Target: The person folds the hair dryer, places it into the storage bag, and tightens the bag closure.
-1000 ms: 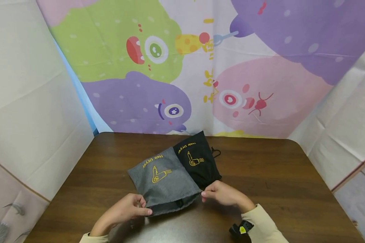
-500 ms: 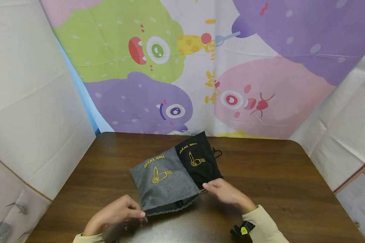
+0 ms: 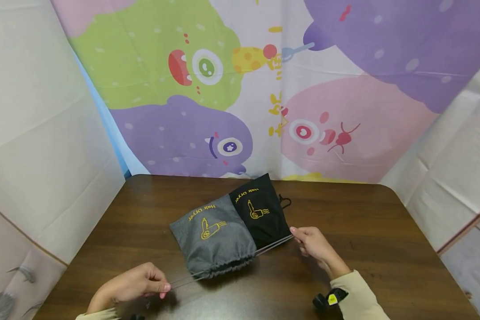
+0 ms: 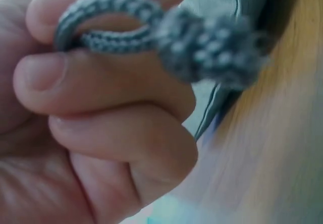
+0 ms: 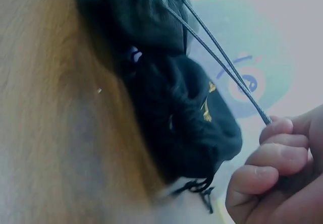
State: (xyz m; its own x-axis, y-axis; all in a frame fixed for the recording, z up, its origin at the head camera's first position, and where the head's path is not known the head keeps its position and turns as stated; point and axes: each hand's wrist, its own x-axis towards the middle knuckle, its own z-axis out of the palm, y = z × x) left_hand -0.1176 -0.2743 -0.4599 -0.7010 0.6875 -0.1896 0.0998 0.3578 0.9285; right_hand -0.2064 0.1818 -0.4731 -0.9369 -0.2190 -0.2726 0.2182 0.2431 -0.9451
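Note:
A grey drawstring bag (image 3: 220, 235) with yellow "Hair Dryer" print lies on the table, its gathered mouth toward the near side. My left hand (image 3: 138, 284) pinches one drawstring to the left of the mouth; its knotted end (image 4: 207, 47) shows large in the left wrist view, looped over curled fingers (image 4: 116, 82). Off to the right, my right hand (image 3: 316, 246) pinches the other pair of cords (image 5: 222, 60), stretched taut from the bag. Partly under the grey bag is a black bag (image 3: 260, 213) with the same print, its own mouth drawn together in the right wrist view.
The brown wooden table (image 3: 364, 231) carries both bags. A cartoon-printed cloth (image 3: 260, 89) hangs behind its far edge, with pale cloth panels on either side. The black bag's cord (image 3: 285, 201) sticks out at the right.
Both hands have moved outward, left hand to the left and right hand to the right. The cords now stretch out from the grey bag, and its mouth has gathered and narrowed.

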